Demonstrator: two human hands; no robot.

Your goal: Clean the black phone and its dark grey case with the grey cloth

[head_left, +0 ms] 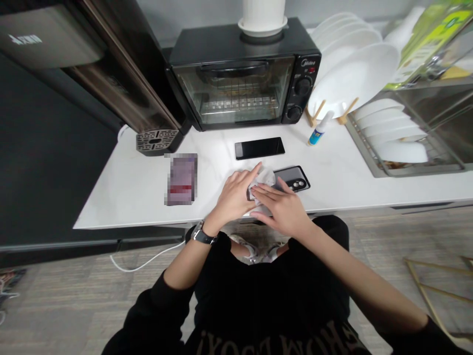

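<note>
Where the hands [236, 195] [286, 209] meet, white tissue [266, 176] lies between.

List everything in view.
smooth counter: 1, white, centre
glass-door oven: 1, black, counter back
pot: 1, white, atop oven
glossy phone: 1, black, before oven
paper wipe: 1, white, counter front
ringed phone or case: 1, black-grey, beside wipe
pixelated rectangle: 1, purple, counter left
small bottle: 1, white, right of oven
drip-tray machine: 1, black, left
round plates: several, white, upright
bowls: several, white, right
package: 1, green, top right
cable: 1, white, floor
wristwatch: 1, black, left wrist
left hand, right hand: 1 each, bare, on wipe
</note>
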